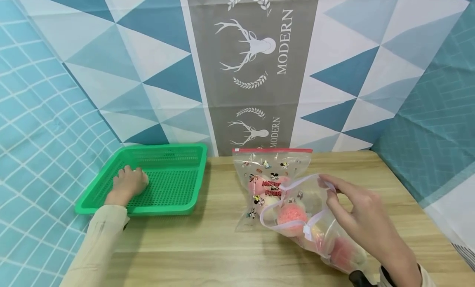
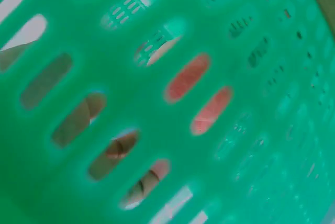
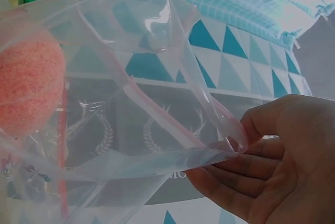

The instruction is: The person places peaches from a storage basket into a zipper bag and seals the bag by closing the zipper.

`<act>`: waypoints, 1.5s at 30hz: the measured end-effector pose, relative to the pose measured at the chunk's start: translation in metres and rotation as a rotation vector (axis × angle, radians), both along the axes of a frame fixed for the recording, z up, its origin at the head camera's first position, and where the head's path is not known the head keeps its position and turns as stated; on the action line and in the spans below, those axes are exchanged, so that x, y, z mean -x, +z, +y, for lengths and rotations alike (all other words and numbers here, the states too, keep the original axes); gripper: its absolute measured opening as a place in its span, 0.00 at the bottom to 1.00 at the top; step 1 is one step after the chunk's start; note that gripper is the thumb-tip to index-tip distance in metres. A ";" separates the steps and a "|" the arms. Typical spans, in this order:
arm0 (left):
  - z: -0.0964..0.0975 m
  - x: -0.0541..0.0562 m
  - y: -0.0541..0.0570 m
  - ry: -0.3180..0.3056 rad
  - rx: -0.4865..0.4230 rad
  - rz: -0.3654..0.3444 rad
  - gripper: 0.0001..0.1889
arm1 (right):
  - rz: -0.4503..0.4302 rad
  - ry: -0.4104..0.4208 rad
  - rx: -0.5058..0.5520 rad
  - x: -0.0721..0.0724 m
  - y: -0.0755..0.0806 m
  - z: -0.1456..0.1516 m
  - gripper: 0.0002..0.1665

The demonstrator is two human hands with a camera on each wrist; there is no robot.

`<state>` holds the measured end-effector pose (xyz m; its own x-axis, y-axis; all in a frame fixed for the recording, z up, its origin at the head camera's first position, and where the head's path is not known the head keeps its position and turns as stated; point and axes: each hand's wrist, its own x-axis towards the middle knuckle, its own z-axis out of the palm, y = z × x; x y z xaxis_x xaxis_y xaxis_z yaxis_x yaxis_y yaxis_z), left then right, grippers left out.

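Note:
My left hand (image 1: 127, 184) reaches down into a green plastic basket (image 1: 200, 171), fingers curled round a pinkish round fruit (image 1: 145, 179) that it mostly covers. In the left wrist view, the red surface of the fruit (image 2: 188, 78) shows through the basket's slots. Over on the right, my right hand (image 1: 365, 217) pinches the rim of a clear zip bag (image 3: 152, 114) between thumb and fingers, and the bag's mouth gapes. Inside that bag lie a rough pink ball (image 1: 292, 217) and a red-and-pale fruit (image 1: 343, 253), with a yellowish one partly hidden between them.
Behind the clear bag stands another zip bag (image 1: 243, 216) with a red zipper and cartoon print, holding pink and whitish round things. Both bags and the basket are on a wooden table (image 1: 222, 245). A patterned cloth (image 1: 163, 64) rises at the table's back edge.

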<state>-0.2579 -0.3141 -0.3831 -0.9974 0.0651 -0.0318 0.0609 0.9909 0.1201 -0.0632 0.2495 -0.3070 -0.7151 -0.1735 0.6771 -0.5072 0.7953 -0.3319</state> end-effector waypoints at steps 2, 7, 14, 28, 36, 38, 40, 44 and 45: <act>-0.001 0.000 -0.002 -0.003 -0.001 0.025 0.26 | 0.004 0.004 0.003 0.000 0.000 0.000 0.27; -0.005 0.000 -0.006 -0.043 -0.039 -0.026 0.33 | -0.011 0.002 0.002 0.001 0.000 0.000 0.27; -0.011 -0.003 -0.010 -0.022 -0.033 -0.043 0.37 | -0.008 0.017 0.000 0.001 -0.002 0.001 0.26; -0.005 -0.010 -0.015 -0.085 -0.125 0.044 0.36 | -0.026 0.007 -0.007 0.002 -0.002 -0.001 0.26; 0.016 -0.014 0.001 -0.129 -0.114 0.165 0.36 | -0.029 0.004 -0.004 0.001 -0.002 0.000 0.26; 0.021 -0.017 0.004 -0.133 -0.108 0.174 0.36 | -0.024 0.007 -0.004 0.001 -0.003 0.000 0.26; 0.026 -0.021 0.007 -0.141 -0.105 0.195 0.36 | -0.017 0.009 -0.006 0.001 -0.003 0.000 0.26; 0.037 -0.028 0.013 -0.160 -0.111 0.272 0.36 | -0.011 0.011 -0.012 0.001 -0.003 0.000 0.26; 0.040 -0.029 0.015 -0.166 -0.116 0.298 0.36 | -0.013 0.011 -0.013 0.001 -0.003 0.000 0.26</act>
<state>-0.2287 -0.2741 -0.3685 -0.9372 0.2133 0.2760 0.2694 0.9452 0.1843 -0.0646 0.2490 -0.3098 -0.7218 -0.1901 0.6655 -0.5116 0.7941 -0.3280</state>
